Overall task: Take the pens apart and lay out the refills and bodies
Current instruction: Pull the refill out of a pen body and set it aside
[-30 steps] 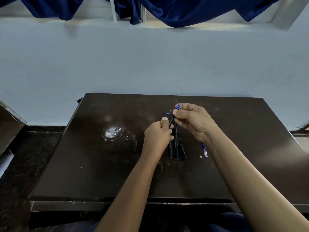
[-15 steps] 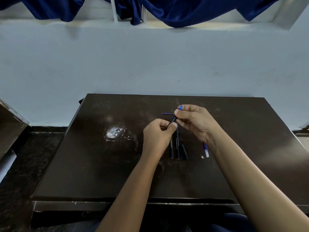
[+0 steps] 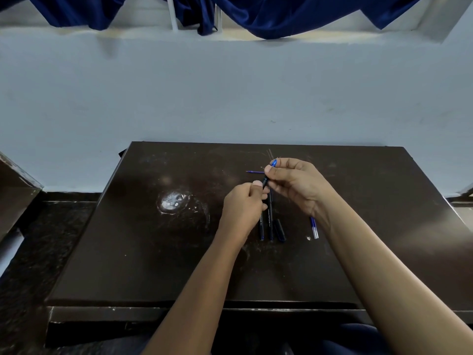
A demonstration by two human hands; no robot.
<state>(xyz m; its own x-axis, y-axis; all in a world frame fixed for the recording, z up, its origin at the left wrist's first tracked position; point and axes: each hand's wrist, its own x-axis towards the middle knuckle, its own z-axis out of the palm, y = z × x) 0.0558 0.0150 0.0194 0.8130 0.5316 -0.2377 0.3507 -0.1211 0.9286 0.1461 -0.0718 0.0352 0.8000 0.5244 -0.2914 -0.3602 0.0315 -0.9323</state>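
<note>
Over the middle of the dark table (image 3: 128, 252), both hands hold one black pen (image 3: 265, 181) with a blue tip end. My left hand (image 3: 243, 208) grips its lower part. My right hand (image 3: 294, 183) pinches the upper blue end. Below the hands lie two black pen bodies (image 3: 270, 224) side by side, with a black cap (image 3: 279, 230) to their right. A blue refill (image 3: 313, 228) shows beside my right wrist, partly hidden. Another thin blue refill (image 3: 254, 172) lies crosswise behind the hands.
A white scuffed patch (image 3: 172, 201) marks the table left of my hands. The table stands against a pale wall (image 3: 230, 98), with blue curtains (image 3: 281, 11) above. A second dark surface (image 3: 15, 190) sits at the far left.
The hands have shifted only slightly around the held pen; the grip looks the same. The parts on the table have not moved.
</note>
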